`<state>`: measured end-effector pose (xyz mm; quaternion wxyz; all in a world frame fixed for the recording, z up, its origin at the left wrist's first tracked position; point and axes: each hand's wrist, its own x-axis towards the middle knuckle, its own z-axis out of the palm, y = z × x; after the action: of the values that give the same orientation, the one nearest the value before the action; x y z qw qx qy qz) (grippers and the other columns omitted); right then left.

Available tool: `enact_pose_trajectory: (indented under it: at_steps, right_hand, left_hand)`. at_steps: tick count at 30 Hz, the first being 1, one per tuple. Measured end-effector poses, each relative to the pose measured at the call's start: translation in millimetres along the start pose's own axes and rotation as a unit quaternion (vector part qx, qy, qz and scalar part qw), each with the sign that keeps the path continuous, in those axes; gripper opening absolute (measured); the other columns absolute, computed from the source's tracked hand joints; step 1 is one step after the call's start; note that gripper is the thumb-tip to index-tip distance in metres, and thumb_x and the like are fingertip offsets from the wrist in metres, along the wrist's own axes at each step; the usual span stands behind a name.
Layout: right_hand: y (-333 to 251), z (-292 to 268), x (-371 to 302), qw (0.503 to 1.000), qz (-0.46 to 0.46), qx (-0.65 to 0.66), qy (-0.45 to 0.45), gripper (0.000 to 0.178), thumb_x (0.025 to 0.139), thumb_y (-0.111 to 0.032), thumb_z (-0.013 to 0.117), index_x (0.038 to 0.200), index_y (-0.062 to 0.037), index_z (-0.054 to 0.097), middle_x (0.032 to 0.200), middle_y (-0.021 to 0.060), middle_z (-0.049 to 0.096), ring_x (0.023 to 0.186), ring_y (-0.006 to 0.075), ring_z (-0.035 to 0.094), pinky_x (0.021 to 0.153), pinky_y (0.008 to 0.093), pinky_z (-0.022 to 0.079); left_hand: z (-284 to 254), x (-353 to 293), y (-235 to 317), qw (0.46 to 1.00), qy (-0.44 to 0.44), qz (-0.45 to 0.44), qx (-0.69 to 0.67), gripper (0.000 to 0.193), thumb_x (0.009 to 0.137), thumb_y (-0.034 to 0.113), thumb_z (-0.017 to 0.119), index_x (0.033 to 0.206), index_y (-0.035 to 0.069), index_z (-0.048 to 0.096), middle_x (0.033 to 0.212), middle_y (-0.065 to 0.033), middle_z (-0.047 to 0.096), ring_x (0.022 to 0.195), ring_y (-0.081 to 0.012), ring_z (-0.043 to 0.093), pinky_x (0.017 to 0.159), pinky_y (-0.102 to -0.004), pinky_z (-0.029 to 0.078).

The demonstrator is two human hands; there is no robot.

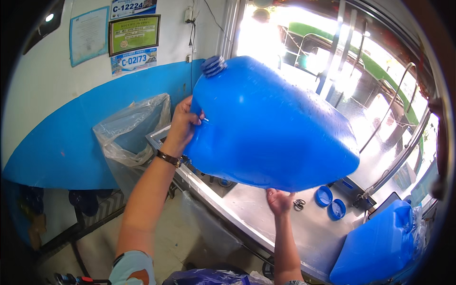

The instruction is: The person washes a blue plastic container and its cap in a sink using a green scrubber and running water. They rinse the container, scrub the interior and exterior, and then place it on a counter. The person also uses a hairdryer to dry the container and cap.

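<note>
A large blue plastic water jug (270,128) is held up in front of me, lying tilted on its side. Its ridged dark blue cap (213,66) is at the upper left. My left hand (184,121) is closed around the handle end, a watch on that wrist. From below, my right hand (280,202) bears the jug's far lower edge; its fingers are partly hidden behind the jug. Drops of water cling to the upper side. Under it, on the metal counter (242,204), lie black scissors (299,204) and two round blue caps (337,209).
Another blue jug (375,242) stands at the right end of the counter. A clear plastic bag (133,128) hangs at the counter's left end, beside the blue and white wall. Glass panes and a curved metal pipe (394,104) rise behind. Framed papers (134,35) hang on the wall.
</note>
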<state>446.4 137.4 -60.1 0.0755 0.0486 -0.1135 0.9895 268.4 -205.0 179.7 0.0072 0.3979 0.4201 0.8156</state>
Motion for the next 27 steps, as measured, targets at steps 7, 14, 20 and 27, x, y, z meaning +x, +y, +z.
enact_pose_trajectory:
  at_steps: [7,14,20,27]
  right_hand:
    - [-1.8,21.3,32.2,0.969,-0.121,-0.207,0.06,0.057,0.095,-0.055,0.048,0.129,-0.0108,0.055,0.125,0.0085,0.061,0.118,0.0274,0.056,0.098,0.0448,0.046]
    - [24.2,5.7,87.9,0.948,-0.139,-0.217,0.187,0.063,0.094,-0.061,0.045,0.134,-0.0126,0.051,0.124,0.0063,0.062,0.108,0.0238,0.063,0.082,0.0399,0.056]
    - [55.2,-14.2,164.9,0.898,-0.166,-0.325,0.245,0.07,0.095,-0.059,0.045,0.141,-0.0065,0.042,0.133,0.0135,0.056,0.118,0.029,0.057,0.1,0.0431,0.046]
    - [132.1,-78.9,229.6,0.881,-0.132,-0.323,0.319,0.074,0.093,-0.059,0.049,0.142,-0.0036,0.04,0.137,0.0159,0.052,0.122,0.0315,0.053,0.105,0.045,0.04]
  left_hand:
    - [-85.9,25.0,-115.9,0.975,0.178,-0.09,-0.096,0.018,0.088,0.001,0.057,0.105,0.002,0.062,0.09,-0.0048,0.068,0.076,-0.0103,0.065,0.067,-0.0248,0.054]
    - [-248.2,-6.4,-280.0,0.87,0.13,-0.431,-0.204,0.035,0.099,0.029,0.049,0.122,0.003,0.056,0.112,-0.0118,0.066,0.094,-0.0232,0.064,0.086,-0.0364,0.051]
    - [-269.2,10.3,-317.7,0.793,0.327,-0.479,-0.185,0.055,0.094,0.049,0.047,0.122,0.003,0.056,0.12,-0.0173,0.062,0.111,-0.0326,0.057,0.1,-0.049,0.043]
    - [-374.0,-15.3,-411.9,0.76,0.349,-0.548,0.01,0.049,0.098,0.037,0.044,0.121,-0.005,0.055,0.118,-0.0216,0.061,0.107,-0.0324,0.061,0.096,-0.0467,0.048]
